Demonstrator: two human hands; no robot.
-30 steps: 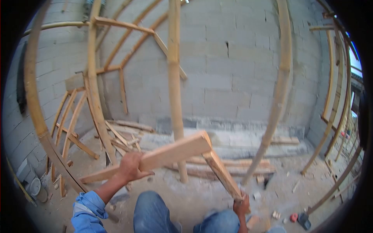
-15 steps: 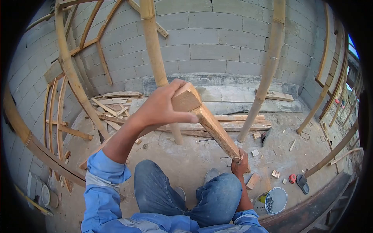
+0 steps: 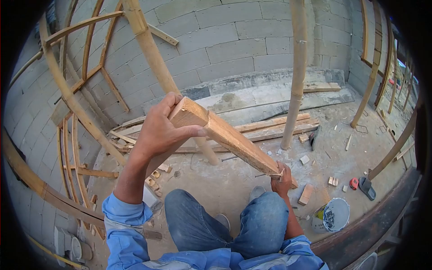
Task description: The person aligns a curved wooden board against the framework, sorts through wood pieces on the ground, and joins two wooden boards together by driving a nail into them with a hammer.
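Note:
Two wooden pieces meet at a corner in front of me. My left hand is wrapped round the end of the wide plank, its thumb reaching the joint; the rest of this plank is mostly hidden behind my hand and forearm. From the corner, the narrower beam slopes down to the right. My right hand grips its lower end, above my right knee. Nails stick out near the beam, one by my right hand and one farther up its lower side.
Bamboo poles stand ahead and at both sides. Planks lie by the block wall. On the right are a bucket of nails, a red tape measure, a dark object and a wood block.
My left hand has moved from along the plank to its end at the corner. The plank has swung toward me, and the view has tilted downward.

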